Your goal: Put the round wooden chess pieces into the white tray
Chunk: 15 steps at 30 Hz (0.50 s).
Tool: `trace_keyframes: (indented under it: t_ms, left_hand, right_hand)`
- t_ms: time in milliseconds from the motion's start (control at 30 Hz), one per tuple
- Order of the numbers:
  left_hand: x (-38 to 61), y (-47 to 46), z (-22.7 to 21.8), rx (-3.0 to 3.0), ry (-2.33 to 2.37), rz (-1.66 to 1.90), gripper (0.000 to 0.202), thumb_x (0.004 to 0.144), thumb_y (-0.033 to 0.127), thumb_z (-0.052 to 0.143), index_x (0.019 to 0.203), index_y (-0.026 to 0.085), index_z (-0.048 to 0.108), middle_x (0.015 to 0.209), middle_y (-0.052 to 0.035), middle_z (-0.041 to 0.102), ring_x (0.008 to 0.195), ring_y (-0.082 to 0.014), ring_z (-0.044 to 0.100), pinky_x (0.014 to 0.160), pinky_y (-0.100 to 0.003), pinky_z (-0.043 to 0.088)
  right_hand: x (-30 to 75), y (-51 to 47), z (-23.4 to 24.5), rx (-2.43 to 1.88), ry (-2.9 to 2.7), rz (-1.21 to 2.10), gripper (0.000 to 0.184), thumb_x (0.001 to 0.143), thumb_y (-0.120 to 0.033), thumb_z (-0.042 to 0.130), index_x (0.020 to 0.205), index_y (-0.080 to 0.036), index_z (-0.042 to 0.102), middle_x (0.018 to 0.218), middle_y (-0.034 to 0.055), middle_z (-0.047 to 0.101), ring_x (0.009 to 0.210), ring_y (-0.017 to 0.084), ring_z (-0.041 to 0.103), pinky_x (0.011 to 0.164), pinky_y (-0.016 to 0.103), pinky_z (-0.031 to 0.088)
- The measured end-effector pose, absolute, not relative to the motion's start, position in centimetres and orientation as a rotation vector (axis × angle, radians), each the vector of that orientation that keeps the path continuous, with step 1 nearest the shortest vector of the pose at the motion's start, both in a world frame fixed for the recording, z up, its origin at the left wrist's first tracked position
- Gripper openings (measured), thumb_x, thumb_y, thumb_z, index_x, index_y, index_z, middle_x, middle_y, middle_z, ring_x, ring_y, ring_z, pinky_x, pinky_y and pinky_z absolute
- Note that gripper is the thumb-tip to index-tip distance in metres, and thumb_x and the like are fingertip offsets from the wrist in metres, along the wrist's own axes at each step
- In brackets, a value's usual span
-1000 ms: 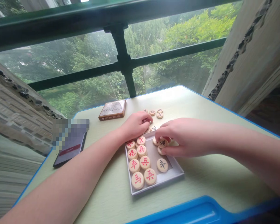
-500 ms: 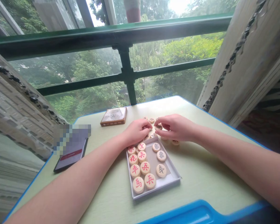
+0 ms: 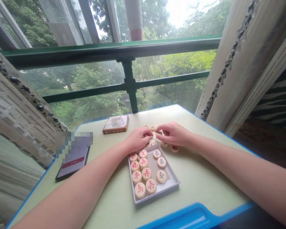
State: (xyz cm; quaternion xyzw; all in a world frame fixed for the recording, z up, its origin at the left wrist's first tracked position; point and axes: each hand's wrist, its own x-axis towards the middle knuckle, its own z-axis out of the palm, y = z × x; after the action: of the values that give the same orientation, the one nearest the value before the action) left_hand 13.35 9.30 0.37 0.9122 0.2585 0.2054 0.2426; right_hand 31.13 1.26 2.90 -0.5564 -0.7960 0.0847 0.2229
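Note:
Over a loose cluster of round xiangqi pieces behind the box tray, my left hand (image 3: 138,139) is closed, with curled fingers that hide whatever is in them. Facing it, my right hand (image 3: 175,133) has its thumb and fingers around a xiangqi piece (image 3: 159,132). Other loose pieces (image 3: 153,128) lie about the fingertips, several partly covered. In front of my hands stands a shallow white box tray (image 3: 171,174). Red-marked pieces (image 3: 146,174) fill its left side in two columns. Three dark-marked pieces (image 3: 161,176) line the right side.
A smartphone (image 3: 73,162) lies at the left of the pale green table (image 3: 105,197). At the back left sits a flat box lid (image 3: 115,124). A blue moulded edge (image 3: 181,219) runs along the front. Curtains (image 3: 219,73) hang on both sides of the railed window.
The view has tilted up slightly, so the table sits lower in the picture. Both hands stay over the loose pieces, with only slight finger movement. The pieces in the tray look the same.

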Motion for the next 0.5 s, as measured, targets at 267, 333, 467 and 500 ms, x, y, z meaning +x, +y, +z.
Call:
trace_keyframes:
  t_ms: [267, 333, 467, 500]
  left_hand:
    - [13.29, 9.22, 0.51, 2.445, 0.733, 0.546, 0.02, 0.075, 0.016, 0.047, 0.082, 0.017, 0.066, 0.083, -0.0011, 0.066, 0.075, -0.014, 0.058, 0.072, -0.025, 0.046]
    - [13.29, 9.27, 0.49, 2.438, 0.733, 0.542, 0.02, 0.075, 0.016, 0.047, 0.082, 0.016, 0.066, 0.083, -0.0014, 0.066, 0.076, -0.0141, 0.058, 0.072, -0.025, 0.046]
    - [13.31, 9.34, 0.44, 2.424, 0.732, 0.539, 0.021, 0.074, 0.017, 0.047, 0.083, 0.016, 0.066, 0.084, -0.0016, 0.066, 0.077, -0.0145, 0.058, 0.073, -0.026, 0.046]
    - [13.33, 9.34, 0.43, 2.419, 0.735, 0.535, 0.021, 0.074, 0.017, 0.046, 0.083, 0.016, 0.066, 0.084, -0.0015, 0.066, 0.077, -0.0144, 0.058, 0.074, -0.025, 0.046]
  right_hand:
    - [31.12, 1.15, 3.1, -1.571, -2.212, 0.263, 0.032, 0.082, -0.034, 0.049, 0.094, -0.011, 0.066, 0.051, -0.0034, 0.048, 0.048, 0.009, 0.039, 0.053, 0.021, 0.03]
    - [31.02, 1.04, 3.15, -1.559, -2.222, 0.274, 0.03, 0.082, -0.034, 0.05, 0.094, -0.011, 0.066, 0.052, -0.0031, 0.049, 0.048, 0.009, 0.04, 0.053, 0.021, 0.03]
    - [31.01, 1.08, 2.9, -1.536, -2.223, 0.259, 0.029, 0.081, -0.034, 0.051, 0.093, -0.013, 0.067, 0.052, -0.003, 0.051, 0.048, 0.008, 0.041, 0.053, 0.021, 0.03]
    - [31.05, 1.15, 2.79, -1.537, -2.211, 0.25, 0.028, 0.081, -0.035, 0.052, 0.093, -0.013, 0.067, 0.051, -0.0032, 0.051, 0.047, 0.008, 0.04, 0.053, 0.021, 0.03]
